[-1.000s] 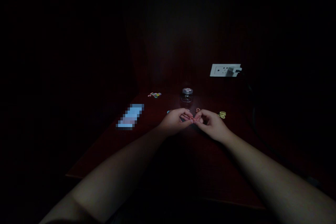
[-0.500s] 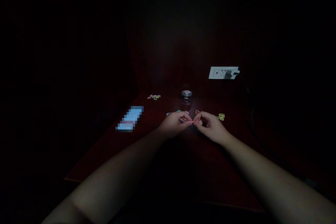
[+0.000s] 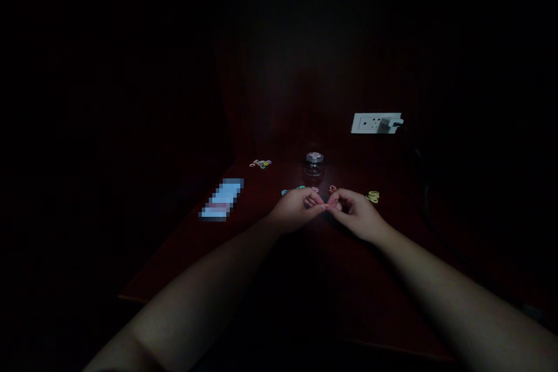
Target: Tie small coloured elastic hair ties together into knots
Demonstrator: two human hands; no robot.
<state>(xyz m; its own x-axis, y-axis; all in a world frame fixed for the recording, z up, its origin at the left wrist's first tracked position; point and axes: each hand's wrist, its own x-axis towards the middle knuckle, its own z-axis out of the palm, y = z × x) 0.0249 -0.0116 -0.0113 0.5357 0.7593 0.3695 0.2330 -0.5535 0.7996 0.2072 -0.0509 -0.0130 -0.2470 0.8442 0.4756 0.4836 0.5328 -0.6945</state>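
The left hand (image 3: 295,209) and right hand (image 3: 358,215) pinch a small orange band (image 3: 326,206) between them, above the middle of the dim counter (image 3: 183,253). If one fingertip slips, the band could spring off toward the yellow bands (image 3: 372,197) and mix in.

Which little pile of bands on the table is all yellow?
The yellow pile is the one farthest to the right, just beyond the right hand; the far-left pile mixes several colours.
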